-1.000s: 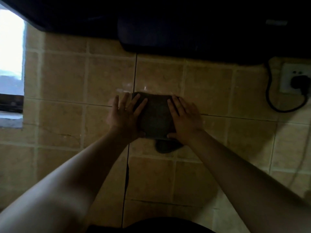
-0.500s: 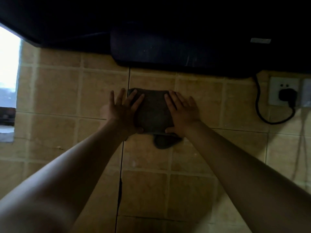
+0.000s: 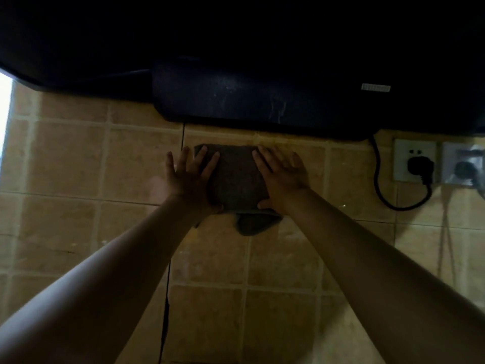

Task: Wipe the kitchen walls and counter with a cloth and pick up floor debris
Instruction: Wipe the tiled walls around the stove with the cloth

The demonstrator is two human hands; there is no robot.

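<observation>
A dark grey cloth (image 3: 237,179) is spread flat against the tan tiled wall (image 3: 78,164), just under a black range hood. My left hand (image 3: 190,179) presses its left edge with fingers spread and pointing up. My right hand (image 3: 282,176) presses its right edge the same way. A loose fold of the cloth (image 3: 256,224) hangs below my right wrist. Both forearms reach up from the bottom corners of the view.
The black range hood (image 3: 262,106) overhangs the wall directly above the cloth. To the right, a white socket (image 3: 414,164) holds a black plug with a looping cable (image 3: 380,190). A second socket (image 3: 462,166) sits beside it. A bright window edge (image 3: 5,114) shows at far left.
Both hands have slid the cloth upward on the wall, closer to the underside of the range hood. The hands keep the same flat press on the cloth.
</observation>
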